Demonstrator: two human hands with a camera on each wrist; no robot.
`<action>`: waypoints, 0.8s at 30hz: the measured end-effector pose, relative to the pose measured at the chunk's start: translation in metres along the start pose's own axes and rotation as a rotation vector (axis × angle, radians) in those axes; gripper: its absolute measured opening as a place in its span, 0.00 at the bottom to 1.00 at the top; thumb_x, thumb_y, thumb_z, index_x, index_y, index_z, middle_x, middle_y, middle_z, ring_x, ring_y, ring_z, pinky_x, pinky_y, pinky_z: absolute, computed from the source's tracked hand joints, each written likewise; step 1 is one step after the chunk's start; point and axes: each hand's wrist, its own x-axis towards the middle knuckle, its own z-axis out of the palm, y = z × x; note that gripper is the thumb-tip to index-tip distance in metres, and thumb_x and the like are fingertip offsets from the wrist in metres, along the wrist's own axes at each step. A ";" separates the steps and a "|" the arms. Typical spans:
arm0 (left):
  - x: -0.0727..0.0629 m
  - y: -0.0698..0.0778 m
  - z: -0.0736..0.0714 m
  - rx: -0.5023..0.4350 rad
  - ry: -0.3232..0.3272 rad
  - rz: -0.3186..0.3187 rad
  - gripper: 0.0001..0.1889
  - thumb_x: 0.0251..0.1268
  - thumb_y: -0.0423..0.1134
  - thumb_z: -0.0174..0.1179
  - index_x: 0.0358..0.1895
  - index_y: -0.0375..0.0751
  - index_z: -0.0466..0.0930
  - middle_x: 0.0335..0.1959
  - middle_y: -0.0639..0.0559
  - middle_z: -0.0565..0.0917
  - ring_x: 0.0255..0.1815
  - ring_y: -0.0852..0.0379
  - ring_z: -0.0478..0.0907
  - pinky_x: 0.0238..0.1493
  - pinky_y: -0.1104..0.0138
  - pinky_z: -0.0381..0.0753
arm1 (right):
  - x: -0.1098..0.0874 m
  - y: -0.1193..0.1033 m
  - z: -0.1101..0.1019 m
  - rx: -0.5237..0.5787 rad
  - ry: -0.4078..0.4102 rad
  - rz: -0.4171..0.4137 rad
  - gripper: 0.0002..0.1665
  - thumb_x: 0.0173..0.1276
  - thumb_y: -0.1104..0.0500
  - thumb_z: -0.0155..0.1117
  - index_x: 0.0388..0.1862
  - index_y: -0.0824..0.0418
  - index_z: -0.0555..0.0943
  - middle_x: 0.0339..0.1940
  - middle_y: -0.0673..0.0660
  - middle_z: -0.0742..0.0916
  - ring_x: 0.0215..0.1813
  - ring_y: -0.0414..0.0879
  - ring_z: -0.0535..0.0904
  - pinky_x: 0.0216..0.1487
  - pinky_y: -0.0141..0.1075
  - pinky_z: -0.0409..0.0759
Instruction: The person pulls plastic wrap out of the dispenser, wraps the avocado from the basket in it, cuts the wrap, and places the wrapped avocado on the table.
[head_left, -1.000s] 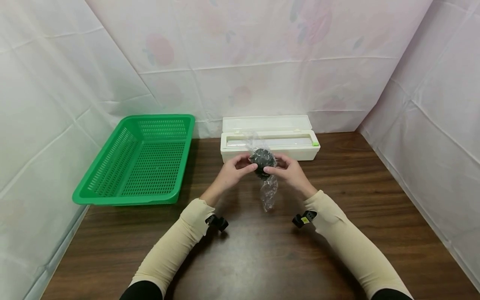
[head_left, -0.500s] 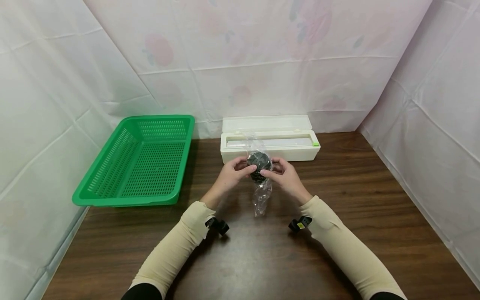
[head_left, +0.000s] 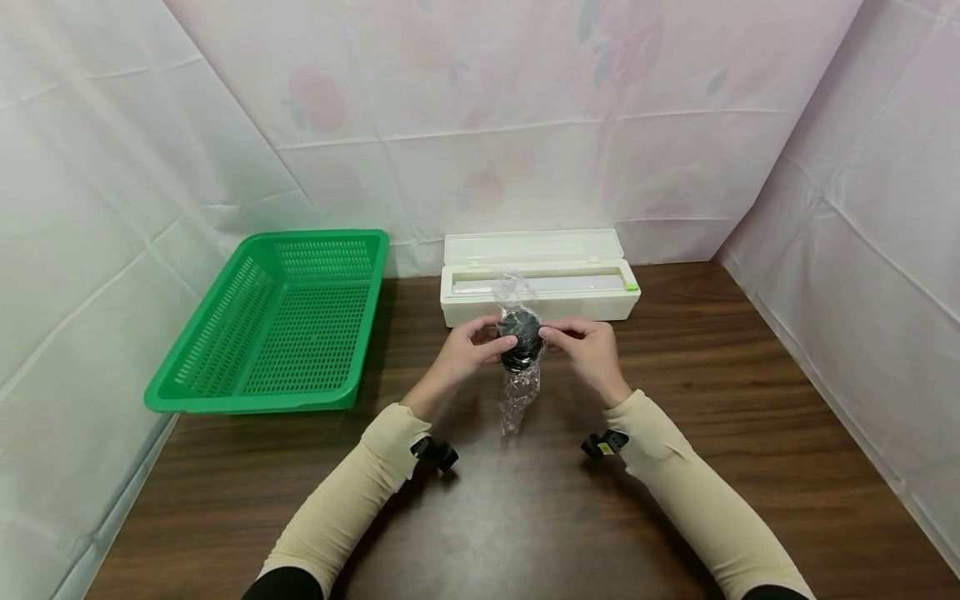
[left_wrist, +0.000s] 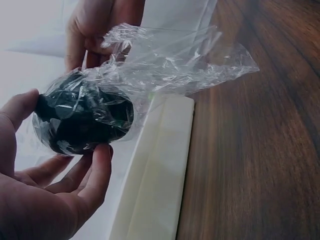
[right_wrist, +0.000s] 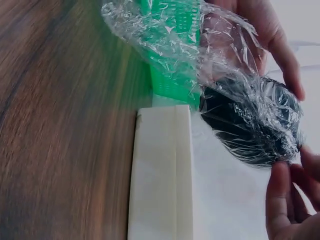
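Observation:
A dark, rounded object (head_left: 521, 337) is wrapped in clear cling film (head_left: 519, 396), held above the table in front of the white box. Its exact kind is not clear through the shiny film. My left hand (head_left: 463, 352) holds it from the left, thumb on the near side and fingers beneath, as the left wrist view shows. At its right edge, my right hand (head_left: 592, 348) pinches the film between thumb and forefinger. One loose, crumpled tail of film hangs toward me, and another sticks up on the far side.
Behind the hands stands a long white cling film box (head_left: 540, 308), its lid (head_left: 532, 245) raised and a roll (head_left: 577, 284) inside. A green plastic basket (head_left: 300, 333) sits at the left. White cloth walls (head_left: 480, 108) close off the back and sides of the wooden table (head_left: 510, 533).
The wrapped object has shifted slightly left and turned a little. My right hand has moved from bracing the object with its thumb to pinching the film at its right edge.

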 end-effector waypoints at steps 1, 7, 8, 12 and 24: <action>0.000 0.000 0.000 0.008 0.002 0.001 0.28 0.64 0.37 0.63 0.66 0.33 0.70 0.53 0.34 0.80 0.46 0.55 0.80 0.51 0.55 0.84 | 0.000 0.000 0.001 0.009 0.010 0.004 0.11 0.62 0.68 0.69 0.39 0.77 0.85 0.33 0.68 0.89 0.27 0.39 0.84 0.34 0.36 0.86; 0.000 0.003 0.001 0.018 -0.001 -0.002 0.27 0.65 0.39 0.62 0.65 0.33 0.71 0.56 0.34 0.80 0.49 0.53 0.80 0.49 0.62 0.85 | 0.001 -0.002 0.004 -0.033 -0.020 0.001 0.09 0.68 0.68 0.61 0.37 0.78 0.81 0.26 0.57 0.84 0.27 0.39 0.79 0.32 0.31 0.83; 0.000 0.003 0.001 -0.001 -0.010 -0.006 0.26 0.66 0.39 0.61 0.65 0.33 0.71 0.56 0.34 0.79 0.48 0.54 0.80 0.49 0.62 0.84 | 0.001 -0.002 0.004 -0.036 -0.031 -0.008 0.09 0.69 0.68 0.60 0.36 0.78 0.80 0.26 0.55 0.83 0.27 0.38 0.78 0.32 0.30 0.82; 0.002 0.005 0.002 -0.136 -0.053 -0.041 0.24 0.70 0.38 0.56 0.65 0.30 0.70 0.59 0.33 0.76 0.46 0.57 0.80 0.51 0.61 0.84 | 0.001 -0.002 0.004 0.062 -0.056 -0.039 0.08 0.72 0.71 0.52 0.37 0.78 0.73 0.25 0.49 0.78 0.28 0.37 0.75 0.33 0.28 0.79; 0.004 0.003 0.003 -0.224 0.020 -0.045 0.23 0.67 0.36 0.57 0.63 0.30 0.71 0.55 0.40 0.78 0.46 0.59 0.79 0.56 0.53 0.81 | 0.002 -0.007 0.000 0.130 -0.037 0.079 0.19 0.66 0.65 0.65 0.50 0.79 0.79 0.28 0.40 0.87 0.30 0.38 0.83 0.37 0.33 0.85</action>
